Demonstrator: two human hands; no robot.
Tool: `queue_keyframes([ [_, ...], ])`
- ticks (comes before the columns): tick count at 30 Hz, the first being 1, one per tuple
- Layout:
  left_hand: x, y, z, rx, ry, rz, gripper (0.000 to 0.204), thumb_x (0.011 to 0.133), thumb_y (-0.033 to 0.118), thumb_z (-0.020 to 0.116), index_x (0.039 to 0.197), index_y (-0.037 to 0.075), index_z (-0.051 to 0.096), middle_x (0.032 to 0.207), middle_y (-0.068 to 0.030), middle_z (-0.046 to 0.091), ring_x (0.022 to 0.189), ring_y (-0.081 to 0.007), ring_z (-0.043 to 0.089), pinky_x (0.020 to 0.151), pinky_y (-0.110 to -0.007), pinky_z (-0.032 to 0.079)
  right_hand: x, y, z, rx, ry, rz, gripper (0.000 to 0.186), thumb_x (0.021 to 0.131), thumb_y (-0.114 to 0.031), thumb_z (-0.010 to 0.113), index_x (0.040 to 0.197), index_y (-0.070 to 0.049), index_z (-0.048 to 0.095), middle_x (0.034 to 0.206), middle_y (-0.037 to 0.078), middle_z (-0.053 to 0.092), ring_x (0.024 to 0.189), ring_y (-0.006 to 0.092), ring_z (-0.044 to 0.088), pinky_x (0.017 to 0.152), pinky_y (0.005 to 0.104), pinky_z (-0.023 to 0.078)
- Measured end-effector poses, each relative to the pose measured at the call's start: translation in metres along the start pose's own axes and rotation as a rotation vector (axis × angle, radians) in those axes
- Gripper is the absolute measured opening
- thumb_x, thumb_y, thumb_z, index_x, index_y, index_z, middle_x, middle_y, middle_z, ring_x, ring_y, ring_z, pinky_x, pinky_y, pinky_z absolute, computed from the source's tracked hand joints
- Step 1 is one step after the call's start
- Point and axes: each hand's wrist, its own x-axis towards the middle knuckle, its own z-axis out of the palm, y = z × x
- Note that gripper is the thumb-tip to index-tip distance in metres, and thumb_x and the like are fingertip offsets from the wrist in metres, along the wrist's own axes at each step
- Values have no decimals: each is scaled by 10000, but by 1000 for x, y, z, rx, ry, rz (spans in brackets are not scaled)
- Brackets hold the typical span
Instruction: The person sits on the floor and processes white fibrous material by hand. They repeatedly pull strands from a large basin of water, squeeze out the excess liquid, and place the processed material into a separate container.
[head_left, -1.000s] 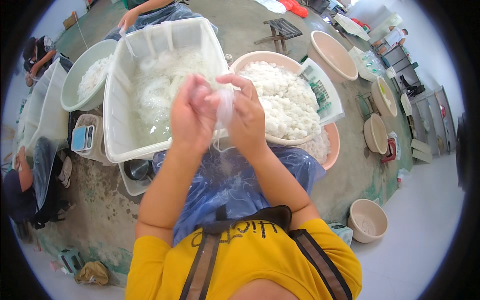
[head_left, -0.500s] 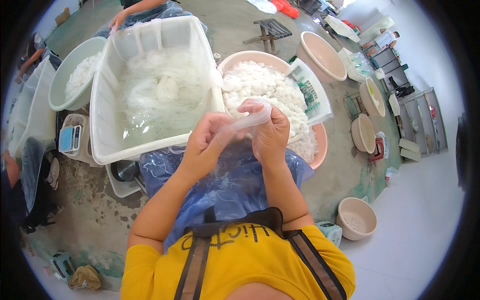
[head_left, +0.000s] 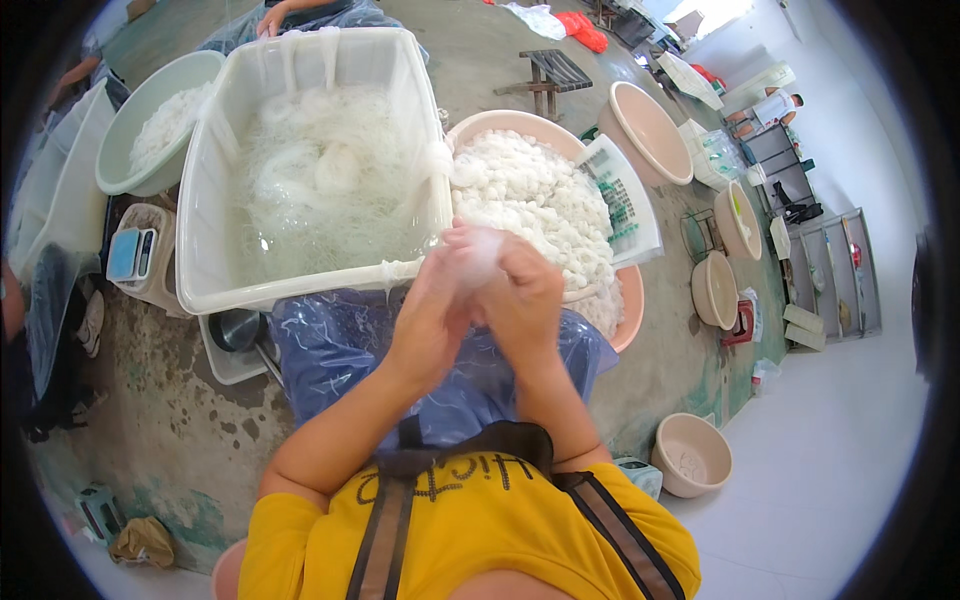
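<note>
The left hand [head_left: 432, 312] and right hand [head_left: 528, 292] were together, closed on 1 filmy white fibre wad [head_left: 480, 254] beside the white rectangular plastic tub [head_left: 300, 290]. White strands [head_left: 436, 160] already draped its right rim; rounded white lumps [head_left: 530, 180] right of it seemed unworked.

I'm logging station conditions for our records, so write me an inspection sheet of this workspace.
Surface: stained, patchy floor.
Job's things: white fibre wad between the hands; white tub with liquid and loose fibre; pink basin heaped with white lumps.
Clutter: metal pan; scale.
Hands: left hand and right hand together around the wad.
Cables: nothing seen.
Surroundings: folding stool, beige basin, another person's hand.
</note>
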Motion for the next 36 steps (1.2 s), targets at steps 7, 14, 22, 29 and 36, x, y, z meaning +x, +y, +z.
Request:
queue_keyframes([
  [7,-3,75,7,714,-228,-117,113,860,121,541,911,32,495,756,6,527,637,-27,450,603,-185,400,11,-28,-42,-487,-407,-438,112,716,-109,645,803,-42,628,808,90,620,747,250,606,638,292,489],
  [14,8,37,0,643,-90,207,127,853,111,493,940,19,504,882,-44,531,767,-76,476,658,-209,386,8,-35,-24,-813,-279,-498,67,735,-92,609,781,-68,567,884,85,607,786,274,589,633,324,483],
  [22,7,55,9,399,-388,-202,253,862,228,432,984,17,502,878,-34,502,774,-141,487,713,-259,392,6,-35,-34,786,-103,40,157,934,-166,401,1046,-58,385,1063,231,574,1045,314,532,766,399,508],
  [29,4,36,14,1229,-277,190,246,835,157,442,1003,-14,498,808,-127,512,692,-261,512,661,-338,413,19,-31,-26,997,203,205,259,941,-215,385,1156,-71,372,1139,195,536,1074,281,524,668,334,527],
  [36,45,31,-15,1403,-352,870,112,777,67,449,759,7,541,779,-175,549,736,-353,515,648,-400,418,45,64,-65,1483,-3,352,191,947,-237,380,992,-112,517,892,-42,585,501,63,329,459,189,284],
])
